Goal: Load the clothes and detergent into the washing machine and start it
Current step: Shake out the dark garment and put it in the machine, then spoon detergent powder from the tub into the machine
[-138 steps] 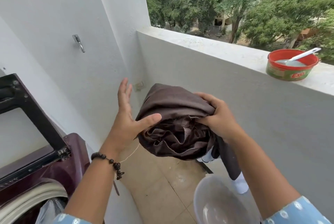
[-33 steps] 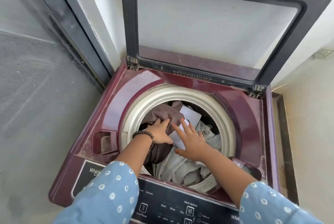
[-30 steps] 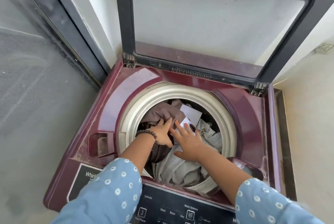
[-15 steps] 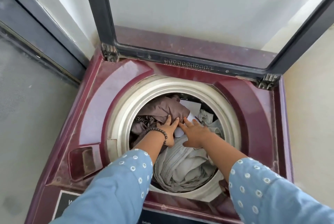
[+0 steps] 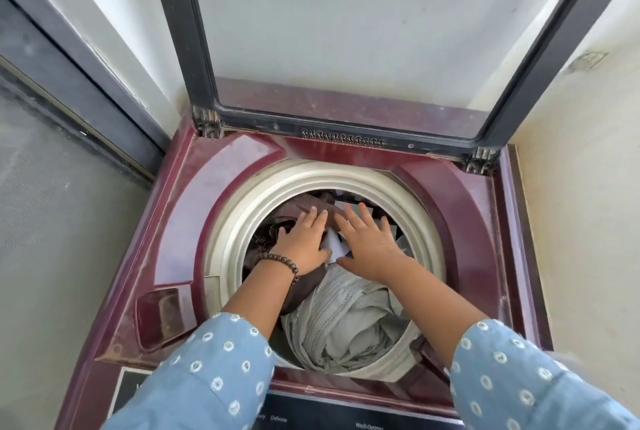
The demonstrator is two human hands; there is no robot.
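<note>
A maroon top-load washing machine [image 5: 221,187] stands below me with its glass lid [image 5: 367,31] raised upright. Its drum, ringed by a cream rim [image 5: 242,221], holds a brown garment [image 5: 277,221], a white piece [image 5: 332,242] and a pale grey garment [image 5: 346,318]. Both my hands are inside the drum, flat on the pile. My left hand [image 5: 306,242], with a bead bracelet at the wrist, lies on the brown garment. My right hand [image 5: 370,246] rests with spread fingers on the white and grey cloth. Neither hand grips anything. No detergent is in view.
The control panel [image 5: 346,421] runs along the near edge, partly under my blue dotted sleeves. A small recessed compartment [image 5: 162,317] sits at the machine's front left. A dark door frame [image 5: 79,83] is to the left, white walls behind and to the right.
The brown garment went from my hands above the balcony floor into the drum. In the last second both hands stayed pressed on the pile, fingers now spread flatter; the camera shifted slightly.
</note>
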